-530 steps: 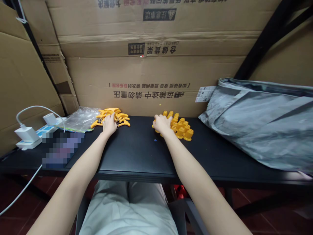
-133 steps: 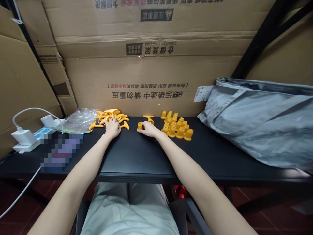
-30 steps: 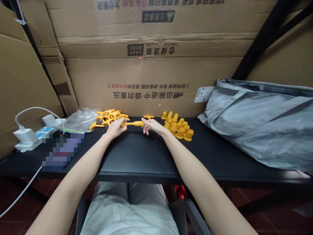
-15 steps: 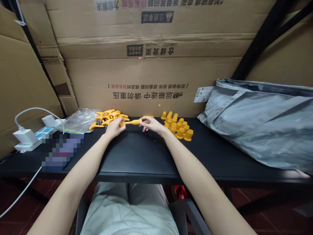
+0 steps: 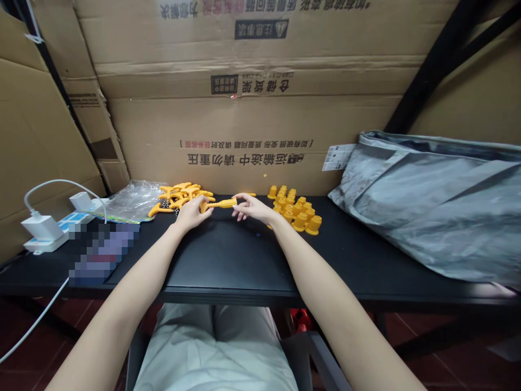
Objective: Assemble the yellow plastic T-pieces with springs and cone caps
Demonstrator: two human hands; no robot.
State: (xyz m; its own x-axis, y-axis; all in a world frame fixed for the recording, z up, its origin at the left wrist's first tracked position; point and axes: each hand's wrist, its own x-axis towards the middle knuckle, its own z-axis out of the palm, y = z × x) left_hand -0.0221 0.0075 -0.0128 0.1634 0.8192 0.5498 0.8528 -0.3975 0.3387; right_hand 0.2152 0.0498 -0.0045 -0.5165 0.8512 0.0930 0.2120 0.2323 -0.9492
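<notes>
A yellow plastic handle with a thin shaft point(image 5: 215, 205) lies level between my hands above the black table. My left hand point(image 5: 192, 213) is closed around its left end, and the fingers hide most of the grip. The shaft runs rightward into a wider yellow cap-like piece point(image 5: 227, 203). My right hand point(image 5: 253, 208) pinches the far right end of that piece between thumb and fingertips. Just behind my left hand is a pile of yellow handles point(image 5: 179, 194) with small chains among them. Several yellow cup-shaped pieces point(image 5: 300, 220) stand to the right of my right hand.
A clear plastic bag point(image 5: 132, 201) and a white power strip point(image 5: 67, 224) with chargers lie at the left, near a blurred-out item point(image 5: 105, 252). A large grey bag point(image 5: 427, 206) fills the right side. Cardboard point(image 5: 252, 119) walls the back edge.
My right fingers have shifted slightly at the end of the yellow piece. My left hand has barely moved, and the piles are the same.
</notes>
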